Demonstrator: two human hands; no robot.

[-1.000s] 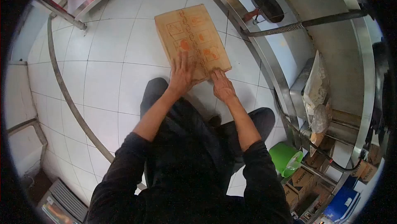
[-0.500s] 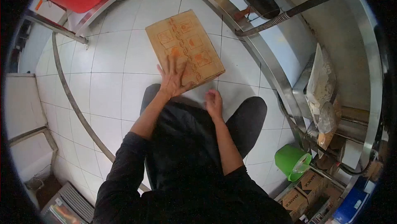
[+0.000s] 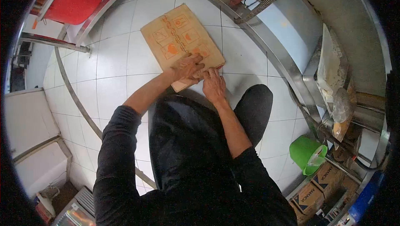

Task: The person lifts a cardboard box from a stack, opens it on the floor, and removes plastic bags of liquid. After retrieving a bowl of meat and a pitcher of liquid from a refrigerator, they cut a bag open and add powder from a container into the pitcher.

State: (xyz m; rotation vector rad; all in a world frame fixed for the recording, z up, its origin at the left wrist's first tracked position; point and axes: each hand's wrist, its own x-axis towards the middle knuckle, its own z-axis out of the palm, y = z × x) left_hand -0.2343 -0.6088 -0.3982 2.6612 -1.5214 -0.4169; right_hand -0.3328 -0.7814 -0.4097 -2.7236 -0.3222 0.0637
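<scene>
- Currently, the cardboard box [image 3: 182, 40] lies skewed on the tiled floor [image 3: 245, 53], ahead and to the left of the right knee [image 3: 259, 103]; orange drawings and a chain-like line show on its upper face.
- Left hand [image 3: 187, 66]: laid across that face close to the near edge, fingers bent — whether they pinch anything, I cannot tell.
- Right hand [image 3: 214, 86]: at the near edge, toward the right corner, fingers curled beside the left fingertips; no grip on the cardboard can be made out.
- Handling, as I judge it: the left palm makes the better anchor, weight spread wide so the box does not skid on smooth-looking tile.
- Right fingers would do best with short, even effort along the edge — a hard tug could crease or tear the cardboard.
- Fingertips crowd together; a little spacing would probably give cleaner control.
- Grey hose [image 3: 76, 96] lies on the floor well left of the box, clear of both hands.
</scene>
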